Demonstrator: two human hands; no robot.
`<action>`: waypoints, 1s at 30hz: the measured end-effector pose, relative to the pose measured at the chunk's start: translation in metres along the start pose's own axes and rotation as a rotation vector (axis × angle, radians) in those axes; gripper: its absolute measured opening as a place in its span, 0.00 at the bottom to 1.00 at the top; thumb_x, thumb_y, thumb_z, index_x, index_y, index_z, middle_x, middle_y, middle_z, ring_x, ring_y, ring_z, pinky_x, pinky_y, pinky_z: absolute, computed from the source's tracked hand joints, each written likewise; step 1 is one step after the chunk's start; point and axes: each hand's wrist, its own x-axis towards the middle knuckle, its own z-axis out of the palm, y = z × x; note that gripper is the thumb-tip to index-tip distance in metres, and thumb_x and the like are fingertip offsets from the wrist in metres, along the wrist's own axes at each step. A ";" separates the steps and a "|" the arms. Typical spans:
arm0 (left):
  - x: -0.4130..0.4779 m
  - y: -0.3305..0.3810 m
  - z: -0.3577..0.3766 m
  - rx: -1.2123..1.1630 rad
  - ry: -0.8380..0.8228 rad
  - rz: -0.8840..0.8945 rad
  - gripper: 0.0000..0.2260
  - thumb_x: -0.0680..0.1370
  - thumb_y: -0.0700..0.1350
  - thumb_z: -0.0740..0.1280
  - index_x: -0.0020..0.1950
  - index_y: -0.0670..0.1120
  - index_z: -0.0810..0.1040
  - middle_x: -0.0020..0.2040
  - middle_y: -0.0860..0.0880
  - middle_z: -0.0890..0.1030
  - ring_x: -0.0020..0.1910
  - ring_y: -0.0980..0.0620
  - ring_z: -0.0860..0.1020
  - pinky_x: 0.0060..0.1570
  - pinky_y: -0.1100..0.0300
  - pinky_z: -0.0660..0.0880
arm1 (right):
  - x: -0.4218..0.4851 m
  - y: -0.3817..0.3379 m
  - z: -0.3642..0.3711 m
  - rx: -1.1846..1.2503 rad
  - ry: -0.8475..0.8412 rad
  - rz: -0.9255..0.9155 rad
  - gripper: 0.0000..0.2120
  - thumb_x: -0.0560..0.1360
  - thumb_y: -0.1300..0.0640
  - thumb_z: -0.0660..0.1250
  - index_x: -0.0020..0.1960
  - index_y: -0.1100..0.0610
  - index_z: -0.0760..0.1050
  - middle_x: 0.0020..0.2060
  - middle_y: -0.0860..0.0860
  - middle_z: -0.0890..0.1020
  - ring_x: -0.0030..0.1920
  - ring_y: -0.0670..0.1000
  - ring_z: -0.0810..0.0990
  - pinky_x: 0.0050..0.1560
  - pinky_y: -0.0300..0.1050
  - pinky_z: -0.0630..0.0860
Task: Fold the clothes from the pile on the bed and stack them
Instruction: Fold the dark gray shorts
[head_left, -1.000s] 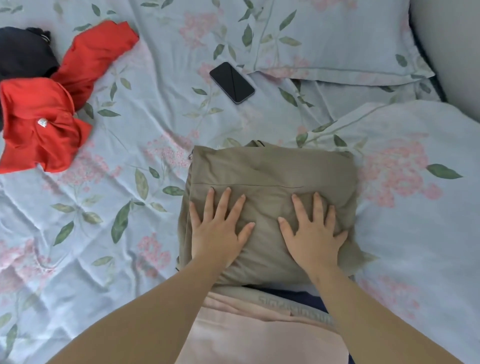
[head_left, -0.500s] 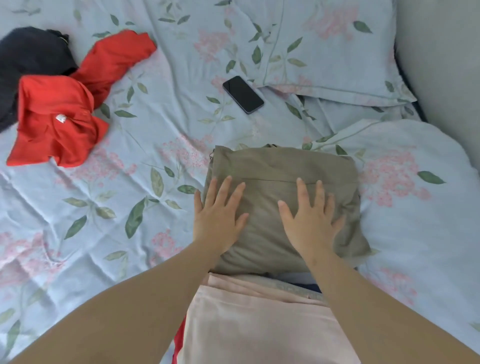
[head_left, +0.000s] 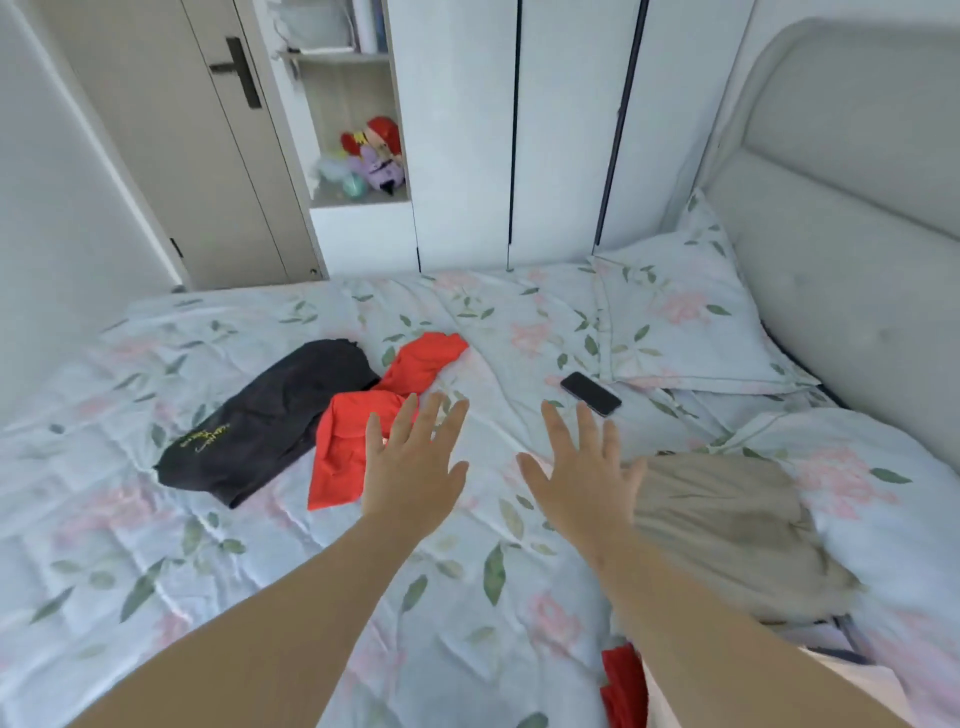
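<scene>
Hands: left hand (head_left: 410, 467) and right hand (head_left: 582, 483) hovered above the bedspread (head_left: 234, 571), fingers straight and spread wide, holding nothing; both arms stretched toward the far side, which read as a reach for the next piece.
Unfolded pile: red garment (head_left: 337, 452) lay crumpled just beyond the left hand, partly hidden by its fingers and touching a black garment (head_left: 270, 415) with yellow lettering; both looked loose and unfolded.
Folded piece: khaki garment (head_left: 727, 525) sat folded at the right, partly behind the right wrist, probably kept near the person so finished and unfinished clothes did not mix.
Stack edge: red fabric edge (head_left: 621, 686) showed beside the right forearm; too blurred to tell more.
Phone: phone (head_left: 590, 393) lay flat near the pillow (head_left: 680, 322), well apart from the clothes.
Likely next: red garment, being nearest.
</scene>
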 end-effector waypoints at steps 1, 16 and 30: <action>-0.005 -0.016 -0.013 0.017 0.011 -0.003 0.29 0.78 0.57 0.58 0.77 0.56 0.52 0.77 0.50 0.56 0.76 0.47 0.55 0.70 0.41 0.51 | -0.005 -0.018 -0.007 0.012 -0.001 -0.012 0.31 0.78 0.35 0.47 0.76 0.40 0.39 0.77 0.48 0.42 0.77 0.57 0.41 0.70 0.68 0.47; -0.072 -0.146 -0.083 0.103 0.056 -0.097 0.30 0.79 0.59 0.53 0.77 0.55 0.42 0.78 0.51 0.47 0.77 0.50 0.47 0.72 0.48 0.50 | -0.055 -0.156 -0.049 0.040 0.024 -0.209 0.30 0.78 0.36 0.49 0.76 0.40 0.42 0.77 0.49 0.43 0.77 0.57 0.42 0.71 0.67 0.42; -0.131 -0.332 0.000 0.035 -0.197 -0.041 0.30 0.81 0.56 0.53 0.77 0.54 0.41 0.78 0.51 0.46 0.77 0.49 0.46 0.72 0.46 0.49 | -0.085 -0.308 0.089 0.055 -0.158 -0.106 0.28 0.79 0.38 0.50 0.76 0.39 0.45 0.77 0.47 0.46 0.76 0.55 0.48 0.71 0.64 0.49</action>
